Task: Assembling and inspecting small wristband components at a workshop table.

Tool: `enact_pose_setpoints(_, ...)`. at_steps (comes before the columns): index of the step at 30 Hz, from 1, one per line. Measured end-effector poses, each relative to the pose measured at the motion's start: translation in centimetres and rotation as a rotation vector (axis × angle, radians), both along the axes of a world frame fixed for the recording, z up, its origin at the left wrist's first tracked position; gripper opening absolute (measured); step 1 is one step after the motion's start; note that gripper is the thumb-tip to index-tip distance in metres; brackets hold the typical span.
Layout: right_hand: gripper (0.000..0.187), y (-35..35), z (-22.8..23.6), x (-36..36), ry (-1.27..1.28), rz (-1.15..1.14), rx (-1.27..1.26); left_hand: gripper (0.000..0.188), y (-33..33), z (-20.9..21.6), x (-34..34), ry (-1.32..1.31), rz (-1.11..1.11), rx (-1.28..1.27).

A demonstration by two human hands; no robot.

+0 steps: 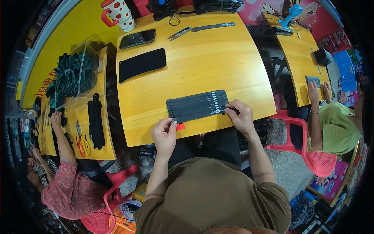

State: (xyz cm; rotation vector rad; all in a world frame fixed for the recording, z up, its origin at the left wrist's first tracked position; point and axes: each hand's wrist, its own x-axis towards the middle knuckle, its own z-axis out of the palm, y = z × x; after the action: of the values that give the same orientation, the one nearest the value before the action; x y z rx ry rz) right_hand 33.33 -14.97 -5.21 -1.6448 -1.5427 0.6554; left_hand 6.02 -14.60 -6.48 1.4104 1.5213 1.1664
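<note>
Close to the front edge of my yellow wooden table, several dark grey straps [194, 105] lie side by side in a flat row. White marks line up near their right ends. My left hand [164, 134] pinches the left end of the nearest strap, by a small red piece [180, 126] at the table edge. At the other end of that strap, my right hand [240, 116] has thumb and forefinger closed on it. A single loose grey strap [213, 27] lies at the far side, beside blue-handled thread snips [179, 33].
A black phone [137, 39] and a folded black cloth [142, 65] lie at the left. Behind them stand a red-dotted mug [119, 15] and a small black fan [161, 7]. Co-workers sit at side tables; the left one holds orange-handled scissors [81, 145] and a clear bin [87, 70].
</note>
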Motion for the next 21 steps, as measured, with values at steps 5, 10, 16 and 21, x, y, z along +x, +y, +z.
enact_pose_setpoints(5, 0.01, 0.1, 0.1, -0.2, 0.008, 0.004, 0.019, 0.008, 0.0, 0.4, 0.0, 0.045, 0.01, -0.028)
enact_pose_setpoints(10, 0.01, 0.2, -0.2, 0.0, 0.001, 0.001, 0.069, 0.01, 0.0, 0.0, 0.1, 0.062, 0.003, -0.012)
enact_pose_setpoints(16, 0.009, 0.2, -0.3, -0.1, 0.04, 0.02, 0.072, 0.013, -0.2, 0.1, 0.1, 0.064, 0.023, -0.041)
enact_pose_setpoints(21, 0.009, 0.2, -0.4, -0.2, 0.029, 0.022, 0.07, 0.016, -0.3, -0.3, 0.0, 0.032, 0.055, -0.03)
